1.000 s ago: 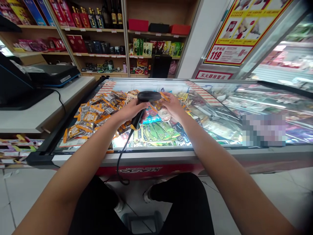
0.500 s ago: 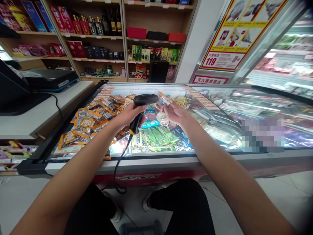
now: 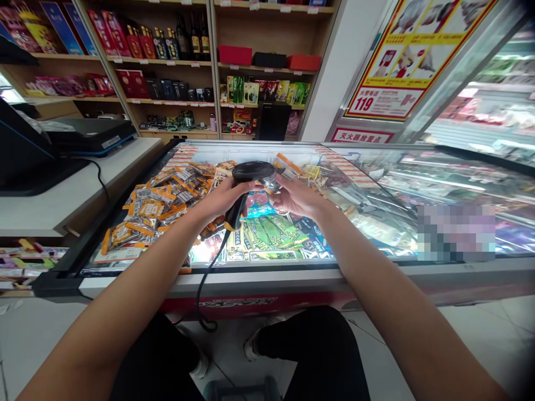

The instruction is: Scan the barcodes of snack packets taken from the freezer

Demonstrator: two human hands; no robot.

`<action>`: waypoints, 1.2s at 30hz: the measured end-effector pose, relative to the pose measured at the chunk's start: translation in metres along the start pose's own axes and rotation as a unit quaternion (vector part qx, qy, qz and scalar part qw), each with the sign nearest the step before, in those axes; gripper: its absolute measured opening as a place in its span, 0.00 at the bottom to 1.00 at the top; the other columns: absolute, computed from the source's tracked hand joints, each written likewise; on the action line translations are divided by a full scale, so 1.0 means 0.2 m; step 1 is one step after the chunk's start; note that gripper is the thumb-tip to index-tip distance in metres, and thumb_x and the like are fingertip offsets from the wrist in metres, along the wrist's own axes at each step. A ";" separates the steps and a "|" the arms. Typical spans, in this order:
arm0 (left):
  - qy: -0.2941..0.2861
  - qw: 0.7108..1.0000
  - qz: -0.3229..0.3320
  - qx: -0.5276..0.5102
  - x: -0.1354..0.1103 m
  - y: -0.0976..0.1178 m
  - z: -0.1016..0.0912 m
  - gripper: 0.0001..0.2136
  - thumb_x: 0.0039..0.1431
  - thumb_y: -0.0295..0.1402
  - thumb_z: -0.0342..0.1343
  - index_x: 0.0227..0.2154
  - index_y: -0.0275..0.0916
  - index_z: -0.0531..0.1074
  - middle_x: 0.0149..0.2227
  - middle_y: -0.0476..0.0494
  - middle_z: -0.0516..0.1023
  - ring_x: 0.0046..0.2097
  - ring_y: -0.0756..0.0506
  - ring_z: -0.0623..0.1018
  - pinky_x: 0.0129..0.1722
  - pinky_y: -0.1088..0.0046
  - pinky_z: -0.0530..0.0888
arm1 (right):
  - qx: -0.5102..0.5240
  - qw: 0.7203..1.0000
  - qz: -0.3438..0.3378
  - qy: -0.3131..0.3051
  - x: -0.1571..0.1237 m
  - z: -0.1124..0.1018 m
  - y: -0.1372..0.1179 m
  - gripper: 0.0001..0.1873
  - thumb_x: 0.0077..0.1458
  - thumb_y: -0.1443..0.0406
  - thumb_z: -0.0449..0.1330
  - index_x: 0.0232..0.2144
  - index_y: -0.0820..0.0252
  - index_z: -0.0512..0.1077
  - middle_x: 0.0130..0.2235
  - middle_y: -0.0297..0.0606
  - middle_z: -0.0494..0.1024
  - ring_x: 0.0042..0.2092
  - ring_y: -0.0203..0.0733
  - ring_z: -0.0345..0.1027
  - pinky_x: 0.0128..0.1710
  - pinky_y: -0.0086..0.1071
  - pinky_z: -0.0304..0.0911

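Observation:
My left hand (image 3: 223,196) is closed round the handle of a black barcode scanner (image 3: 249,174), whose cable (image 3: 203,284) hangs down in front of the freezer. My right hand (image 3: 297,196) is held just right of the scanner's head, fingers curled on a small item that I cannot make out under the scanner. Both hands hover over the glass-topped chest freezer (image 3: 267,273), above orange snack packets (image 3: 154,209) and green wrapped ice creams (image 3: 267,231).
A white counter (image 3: 62,195) with a black till screen (image 3: 25,159) and a printer stands at the left. Wooden shelves (image 3: 209,61) with bottles and boxes line the back. A second freezer lid (image 3: 460,167) extends right. My legs are below.
My right hand turned palm up showing a small round cup, then moved up and left under the scanner's head. The scanner stayed almost in place.

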State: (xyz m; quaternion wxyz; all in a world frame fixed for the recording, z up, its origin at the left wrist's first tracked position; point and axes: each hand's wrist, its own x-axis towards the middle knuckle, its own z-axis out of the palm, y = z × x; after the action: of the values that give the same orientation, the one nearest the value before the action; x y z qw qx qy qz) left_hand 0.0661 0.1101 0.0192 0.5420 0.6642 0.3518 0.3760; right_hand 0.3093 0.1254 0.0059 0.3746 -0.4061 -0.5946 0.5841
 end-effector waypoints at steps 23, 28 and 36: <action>-0.089 0.988 -0.009 0.128 -0.03 0.04 0.02 0.23 0.64 0.54 0.59 0.34 0.36 0.78 0.35 0.35 0.82 0.27 0.46 0.80 0.22 0.73 0.75 | 0.049 0.976 -0.053 0.203 0.09 -0.05 0.04 0.13 0.61 0.58 0.66 0.45 0.49 0.68 0.49 0.34 0.80 0.45 0.39 0.77 0.50 0.41 0.77; -0.121 0.983 -0.025 0.136 -0.04 0.03 0.03 0.21 0.64 0.53 0.60 0.39 0.37 0.74 0.36 0.37 0.82 0.27 0.44 0.81 0.23 0.70 0.77 | 0.056 0.974 -0.035 0.217 0.11 -0.05 0.05 0.14 0.58 0.60 0.66 0.44 0.51 0.67 0.49 0.36 0.81 0.46 0.42 0.78 0.52 0.42 0.74; -0.133 0.977 -0.021 0.167 -0.04 0.04 0.02 0.23 0.63 0.55 0.60 0.39 0.36 0.75 0.36 0.38 0.82 0.28 0.45 0.81 0.26 0.70 0.78 | -0.040 0.967 -0.037 0.248 0.11 -0.06 0.04 0.12 0.61 0.59 0.63 0.45 0.53 0.70 0.50 0.40 0.81 0.48 0.47 0.77 0.52 0.44 0.71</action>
State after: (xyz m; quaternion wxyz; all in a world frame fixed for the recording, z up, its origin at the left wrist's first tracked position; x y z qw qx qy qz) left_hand 0.0663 0.1007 0.0258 0.4730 0.7819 0.3486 0.2083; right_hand 0.3129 0.1503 -0.0030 0.5148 -0.5306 -0.5209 0.4268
